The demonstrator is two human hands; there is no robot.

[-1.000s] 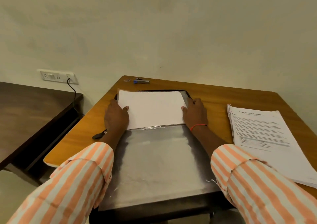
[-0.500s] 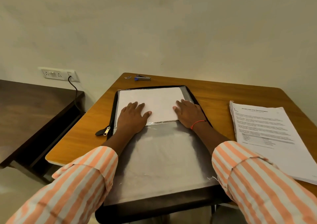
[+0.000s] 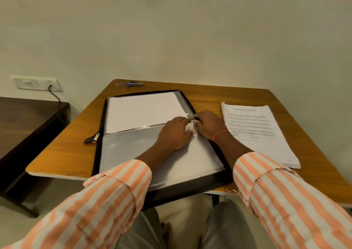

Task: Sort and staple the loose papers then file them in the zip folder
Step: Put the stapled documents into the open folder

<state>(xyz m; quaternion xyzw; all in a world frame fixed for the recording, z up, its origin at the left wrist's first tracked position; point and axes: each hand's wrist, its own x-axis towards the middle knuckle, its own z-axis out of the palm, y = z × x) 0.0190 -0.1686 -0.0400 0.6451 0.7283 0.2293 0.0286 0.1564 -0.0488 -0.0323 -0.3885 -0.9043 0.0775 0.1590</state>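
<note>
Grip: L hand (image 3: 176, 132), R hand (image 3: 209, 124) both seem to pinch sleeve edge (image 3: 188, 115), zip folder (image 3: 96, 157) R side; loose papers (image 3: 257, 130) just R, nearer R hand.

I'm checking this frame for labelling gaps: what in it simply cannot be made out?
All head view.
1. Whether the left hand and right hand grip anything at the right edge of the open black zip folder: curled fingers hide it, and it is blurred.
2. Print on the white stack of printed papers: too small.
3. Folder's near edge: behind the orange-striped sleeves.
4. Bits beside the blue-and-silver stapler: too small.
</note>
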